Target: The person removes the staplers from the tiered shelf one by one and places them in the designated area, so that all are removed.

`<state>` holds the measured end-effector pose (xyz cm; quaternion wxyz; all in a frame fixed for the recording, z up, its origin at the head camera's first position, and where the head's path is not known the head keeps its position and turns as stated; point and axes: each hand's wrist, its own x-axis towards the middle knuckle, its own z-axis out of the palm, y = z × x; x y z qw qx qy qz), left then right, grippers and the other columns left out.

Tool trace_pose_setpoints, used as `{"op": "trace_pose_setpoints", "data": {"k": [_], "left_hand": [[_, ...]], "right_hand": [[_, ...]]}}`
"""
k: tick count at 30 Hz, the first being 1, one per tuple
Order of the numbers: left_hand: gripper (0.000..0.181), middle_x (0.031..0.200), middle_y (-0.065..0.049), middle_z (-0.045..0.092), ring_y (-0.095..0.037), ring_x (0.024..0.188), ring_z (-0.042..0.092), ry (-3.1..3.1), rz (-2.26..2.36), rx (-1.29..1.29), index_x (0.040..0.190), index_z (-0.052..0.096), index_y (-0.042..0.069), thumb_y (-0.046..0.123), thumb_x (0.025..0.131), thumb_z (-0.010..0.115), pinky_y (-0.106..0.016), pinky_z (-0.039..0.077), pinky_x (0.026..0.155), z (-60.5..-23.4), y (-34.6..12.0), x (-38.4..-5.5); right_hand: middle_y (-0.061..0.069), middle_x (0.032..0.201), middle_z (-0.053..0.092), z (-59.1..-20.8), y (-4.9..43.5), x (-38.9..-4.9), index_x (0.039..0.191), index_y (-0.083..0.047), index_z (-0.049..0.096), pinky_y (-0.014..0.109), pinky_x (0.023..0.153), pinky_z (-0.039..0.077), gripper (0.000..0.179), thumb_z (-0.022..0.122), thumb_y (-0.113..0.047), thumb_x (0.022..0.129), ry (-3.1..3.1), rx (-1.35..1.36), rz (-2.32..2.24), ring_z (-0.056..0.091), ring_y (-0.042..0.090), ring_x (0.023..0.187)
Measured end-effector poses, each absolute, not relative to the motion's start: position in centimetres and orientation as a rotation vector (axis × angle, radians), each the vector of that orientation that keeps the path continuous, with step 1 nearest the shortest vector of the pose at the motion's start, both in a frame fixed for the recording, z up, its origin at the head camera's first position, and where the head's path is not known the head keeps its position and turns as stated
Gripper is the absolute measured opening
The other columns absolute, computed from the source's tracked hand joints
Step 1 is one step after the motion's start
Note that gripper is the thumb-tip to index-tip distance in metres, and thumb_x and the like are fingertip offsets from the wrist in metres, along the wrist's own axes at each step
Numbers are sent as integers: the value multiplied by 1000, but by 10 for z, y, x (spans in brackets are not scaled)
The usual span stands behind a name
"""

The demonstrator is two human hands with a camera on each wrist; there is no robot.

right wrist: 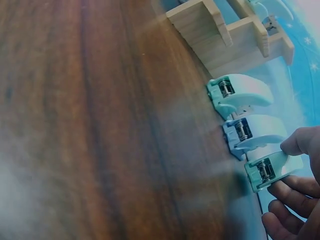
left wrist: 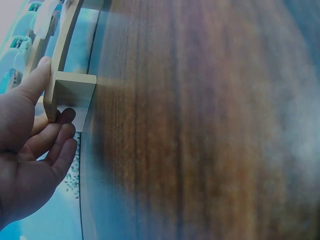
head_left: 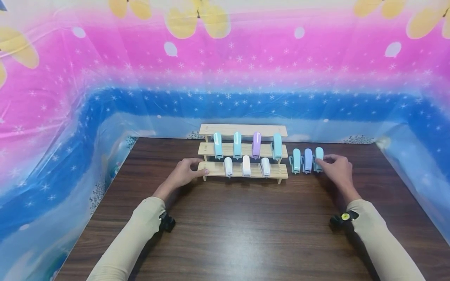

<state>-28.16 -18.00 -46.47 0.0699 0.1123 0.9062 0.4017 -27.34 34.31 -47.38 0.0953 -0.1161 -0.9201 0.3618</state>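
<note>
From the head, the left hand [head_left: 182, 173] gripped the wooden rack [head_left: 243, 130] bearing seven staplers [head_left: 256, 144] (four above three); right of it, the right hand [head_left: 337, 171] pinched a teal stapler [head_left: 319, 154], long axis front-to-back. At the right wrist, two others [right wrist: 266, 128] paralleled it.

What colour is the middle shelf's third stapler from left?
The stapler is purple, clearest in head view.

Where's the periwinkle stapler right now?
In the head view, the periwinkle stapler is on the table right of the wooden rack, between a teal stapler and the end stapler the right hand pinches.
</note>
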Motion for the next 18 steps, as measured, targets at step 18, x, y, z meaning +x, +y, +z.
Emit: {"op": "trace_pose_setpoints", "data": {"k": [18], "left_hand": [[59,138,-18,62,-23,95,66,2741,1200,360,138,62,4,41,94,75,-48,50,94,-464,-181,-281]], "right_hand": [[28,124,65,-483,344,-271,130,5,65,43,84,45,67,62,-53,97,-2732,-347,1075,58,38,107]]}}
